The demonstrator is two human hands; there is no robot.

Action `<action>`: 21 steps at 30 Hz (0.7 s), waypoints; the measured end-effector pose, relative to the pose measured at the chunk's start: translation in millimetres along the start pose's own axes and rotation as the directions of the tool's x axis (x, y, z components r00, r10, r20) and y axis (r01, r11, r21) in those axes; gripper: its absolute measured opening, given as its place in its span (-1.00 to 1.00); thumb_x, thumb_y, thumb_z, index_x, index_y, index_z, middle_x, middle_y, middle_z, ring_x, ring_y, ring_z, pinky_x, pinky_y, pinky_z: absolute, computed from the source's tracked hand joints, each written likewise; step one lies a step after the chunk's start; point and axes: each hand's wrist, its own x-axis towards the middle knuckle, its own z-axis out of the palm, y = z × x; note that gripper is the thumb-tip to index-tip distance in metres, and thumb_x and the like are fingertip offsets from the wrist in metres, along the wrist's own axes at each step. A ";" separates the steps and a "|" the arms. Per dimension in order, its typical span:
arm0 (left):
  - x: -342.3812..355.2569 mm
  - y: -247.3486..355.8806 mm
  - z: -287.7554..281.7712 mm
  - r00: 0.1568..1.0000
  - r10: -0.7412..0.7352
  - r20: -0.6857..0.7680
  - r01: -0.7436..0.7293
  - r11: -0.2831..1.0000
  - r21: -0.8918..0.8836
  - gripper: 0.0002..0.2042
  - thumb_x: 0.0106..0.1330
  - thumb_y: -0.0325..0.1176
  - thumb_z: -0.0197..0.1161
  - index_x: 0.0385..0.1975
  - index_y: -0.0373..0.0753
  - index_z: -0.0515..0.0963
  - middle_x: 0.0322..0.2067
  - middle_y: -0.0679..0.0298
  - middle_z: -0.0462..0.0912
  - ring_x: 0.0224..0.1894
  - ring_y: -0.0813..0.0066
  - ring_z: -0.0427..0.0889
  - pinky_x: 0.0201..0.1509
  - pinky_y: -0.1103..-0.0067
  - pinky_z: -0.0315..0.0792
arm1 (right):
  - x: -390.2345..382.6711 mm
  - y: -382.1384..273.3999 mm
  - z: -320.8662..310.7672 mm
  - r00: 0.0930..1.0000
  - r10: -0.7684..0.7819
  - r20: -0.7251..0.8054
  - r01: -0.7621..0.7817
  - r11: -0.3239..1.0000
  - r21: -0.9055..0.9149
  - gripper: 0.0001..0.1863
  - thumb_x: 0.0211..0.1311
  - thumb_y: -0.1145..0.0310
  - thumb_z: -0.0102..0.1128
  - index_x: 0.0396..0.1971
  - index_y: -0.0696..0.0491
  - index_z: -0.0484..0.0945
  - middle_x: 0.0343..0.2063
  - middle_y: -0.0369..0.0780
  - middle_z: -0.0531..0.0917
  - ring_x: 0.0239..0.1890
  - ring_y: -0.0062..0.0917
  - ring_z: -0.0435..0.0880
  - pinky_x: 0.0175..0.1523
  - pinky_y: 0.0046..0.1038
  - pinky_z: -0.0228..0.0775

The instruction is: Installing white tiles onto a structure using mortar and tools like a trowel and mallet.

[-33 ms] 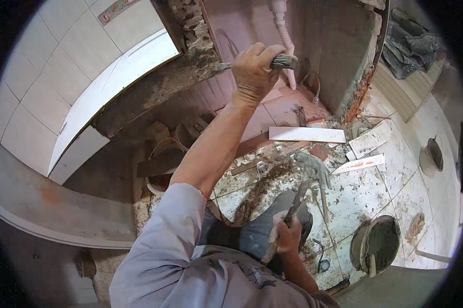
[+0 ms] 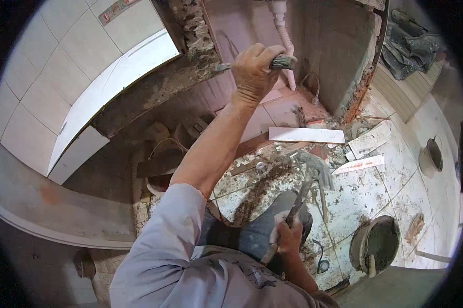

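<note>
My left hand (image 2: 253, 74), raised ahead of me, is closed round a chisel (image 2: 283, 62) with a dark ridged handle. The chisel's flat metal tip points left, at the rough broken edge (image 2: 185, 68) of a mortar ledge; I cannot tell whether it touches. Lower down, near my knee, my right hand (image 2: 288, 233) grips a claw hammer (image 2: 299, 200) by its shaft. The dusty grey hammer head is up and away from me, over the littered floor, well apart from the chisel.
White tile strips (image 2: 307, 135) and rubble lie on the dirty tiled floor (image 2: 354, 197). A bucket of grey mix (image 2: 380, 246) stands at the right, a smaller bucket (image 2: 431, 155) beyond it. A pale drain pipe (image 2: 288, 46) hangs at the back. White panels (image 2: 139, 54) edge the ledge.
The hammer head has shifted and turned very slightly to the right. My left hand and the chisel look unchanged.
</note>
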 end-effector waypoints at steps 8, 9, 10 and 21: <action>-10.9 6.8 -3.6 0.999 -0.006 -0.046 0.008 1.000 0.027 -0.79 0.03 -0.11 0.37 -0.37 0.03 0.59 -0.62 0.37 0.37 -0.55 0.37 0.45 -0.48 0.43 0.24 | 22.2 -58.4 11.2 0.894 -0.442 -0.072 0.447 0.877 0.175 -0.61 0.37 0.02 -0.08 -0.35 0.09 0.31 -0.83 -0.35 0.30 -0.86 -0.61 0.29 -0.76 -0.54 0.20; -12.9 8.5 -3.5 0.999 -0.016 -0.051 0.019 0.999 0.047 -0.79 0.04 -0.11 0.36 -0.36 0.03 0.59 -0.62 0.37 0.36 -0.54 0.37 0.44 -0.47 0.42 0.21 | 26.9 -69.5 15.9 0.804 -0.593 -0.057 0.586 0.771 0.248 -0.52 0.37 -0.10 -0.18 -0.35 0.08 0.30 -0.83 -0.36 0.28 -0.86 -0.61 0.29 -0.77 -0.55 0.21; -14.4 9.4 -3.6 0.998 -0.014 -0.061 0.016 0.999 0.046 -0.79 0.04 -0.11 0.36 -0.36 0.03 0.59 -0.62 0.37 0.36 -0.54 0.37 0.44 -0.47 0.42 0.21 | 31.6 -78.9 22.1 0.704 -0.706 -0.081 0.687 0.648 0.330 -0.43 0.36 -0.23 -0.28 -0.36 0.07 0.30 -0.83 -0.37 0.27 -0.86 -0.62 0.28 -0.77 -0.55 0.21; -13.8 -1.3 -1.5 0.996 -0.061 -0.059 0.062 0.998 0.021 -0.83 0.02 -0.17 0.33 -0.39 0.03 0.59 -0.61 0.37 0.39 -0.53 0.34 0.44 -0.48 0.41 0.20 | 68.2 -89.2 65.4 0.872 -0.431 0.232 0.466 0.877 -0.121 -0.56 0.41 -0.01 -0.19 -0.41 0.09 0.40 -0.74 -0.31 0.41 -0.75 -0.59 0.40 -0.66 -0.50 0.31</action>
